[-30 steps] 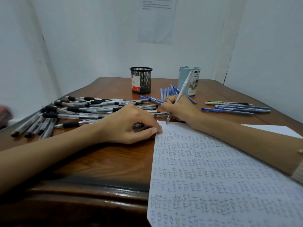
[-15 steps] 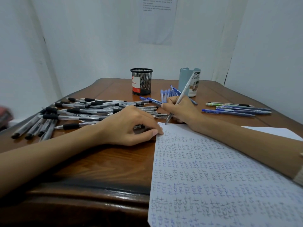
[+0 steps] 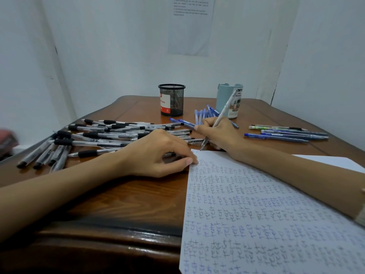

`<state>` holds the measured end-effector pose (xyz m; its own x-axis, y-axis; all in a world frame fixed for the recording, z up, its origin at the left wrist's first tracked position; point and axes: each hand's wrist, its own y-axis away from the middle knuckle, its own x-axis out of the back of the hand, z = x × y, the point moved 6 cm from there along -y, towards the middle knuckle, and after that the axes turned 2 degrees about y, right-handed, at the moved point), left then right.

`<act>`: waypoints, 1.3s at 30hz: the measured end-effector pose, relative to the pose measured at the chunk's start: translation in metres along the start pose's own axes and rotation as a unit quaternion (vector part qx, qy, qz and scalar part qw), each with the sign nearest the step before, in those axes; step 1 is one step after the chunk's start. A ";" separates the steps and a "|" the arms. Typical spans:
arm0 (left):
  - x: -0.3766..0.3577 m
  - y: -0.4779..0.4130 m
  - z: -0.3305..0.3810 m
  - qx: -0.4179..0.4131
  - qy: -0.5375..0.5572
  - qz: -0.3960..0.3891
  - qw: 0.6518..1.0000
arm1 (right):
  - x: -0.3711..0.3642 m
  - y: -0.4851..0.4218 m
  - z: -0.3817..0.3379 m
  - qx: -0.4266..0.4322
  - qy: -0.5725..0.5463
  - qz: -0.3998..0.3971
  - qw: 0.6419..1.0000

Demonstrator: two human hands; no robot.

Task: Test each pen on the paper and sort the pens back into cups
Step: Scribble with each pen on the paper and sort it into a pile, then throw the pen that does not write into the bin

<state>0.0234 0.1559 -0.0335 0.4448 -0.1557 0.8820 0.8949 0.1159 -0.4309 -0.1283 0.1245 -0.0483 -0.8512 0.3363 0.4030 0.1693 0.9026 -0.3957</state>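
Paper: "test" handwritten over and over in rows, black and blue ink. Black mesh cup: label reads "Pens", "40" below. Blue cup: "DIY DESK ORGANIZER", partly covered. Wall sheet: print too small to read.

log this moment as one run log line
right hand: grips pen, tip at paper top edge | left hand: thumb on paper corner | stage: testing

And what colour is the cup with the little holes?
The mesh cup is black with a red-and-white label, seen in the head view.
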 end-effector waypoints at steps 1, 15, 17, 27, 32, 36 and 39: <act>0.000 0.000 0.001 -0.002 -0.008 -0.001 1.000 | 0.000 0.000 -0.001 0.006 0.006 0.001 1.000; 0.002 0.000 -0.011 0.004 -0.128 -0.007 0.992 | 0.016 0.032 -0.034 0.091 0.120 -0.178 0.972; 0.005 0.001 -0.018 0.021 -0.124 0.005 0.992 | 0.017 0.039 -0.030 0.106 0.184 -0.180 0.960; 0.006 0.004 -0.023 0.043 -0.128 0.021 0.991 | 0.013 0.040 -0.029 0.161 0.290 -0.182 0.925; 0.012 0.004 -0.020 0.058 -0.121 0.033 0.990 | 0.014 0.032 -0.032 0.159 0.375 -0.192 0.893; 0.036 0.007 -0.017 0.098 -0.133 0.073 0.984 | 0.006 0.026 -0.053 0.166 0.374 -0.183 0.894; 0.064 0.028 -0.014 0.140 -0.147 0.116 0.972 | -0.012 0.023 -0.075 0.186 0.371 -0.176 0.893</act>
<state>0.0769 0.1359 0.0083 0.5668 0.1894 0.8017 0.7094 0.3826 -0.5919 -0.0766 0.1613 -0.0002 -0.2319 0.2600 0.9373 -0.3377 0.8822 -0.3282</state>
